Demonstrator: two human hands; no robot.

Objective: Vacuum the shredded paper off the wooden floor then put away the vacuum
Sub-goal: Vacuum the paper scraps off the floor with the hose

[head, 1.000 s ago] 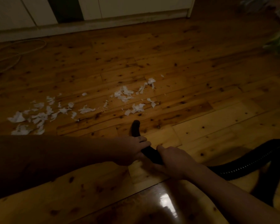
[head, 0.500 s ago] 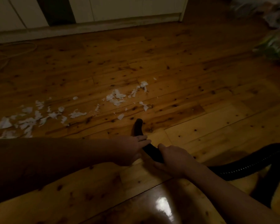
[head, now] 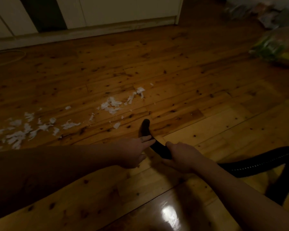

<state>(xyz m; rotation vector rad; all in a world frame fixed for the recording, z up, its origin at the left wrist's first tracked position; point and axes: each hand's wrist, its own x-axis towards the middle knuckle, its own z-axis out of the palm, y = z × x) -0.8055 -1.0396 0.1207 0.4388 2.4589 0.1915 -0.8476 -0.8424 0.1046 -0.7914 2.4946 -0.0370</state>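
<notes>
White shredded paper point(head: 111, 105) lies scattered on the wooden floor point(head: 182, 77), in a band running from the centre to the left edge, where a second clump of scraps point(head: 17, 132) sits. The black vacuum nozzle point(head: 144, 129) points at the floor just right of the nearest scrap. My right hand point(head: 182, 155) grips the black tube behind the nozzle. My left hand point(head: 135, 150) rests against the tube's left side, fingers stretched along it. The ribbed black hose point(head: 260, 164) curves away to the right edge.
White cabinet fronts and a pale baseboard point(head: 97, 29) run along the far side. A light cord point(head: 10, 55) loops on the floor at far left. A plastic bag with colourful contents point(head: 277, 47) and other clutter lie at the upper right.
The scraps that lay right in front of the nozzle are gone from the floor. The nozzle has shifted slightly; both hands keep the same hold on the tube.
</notes>
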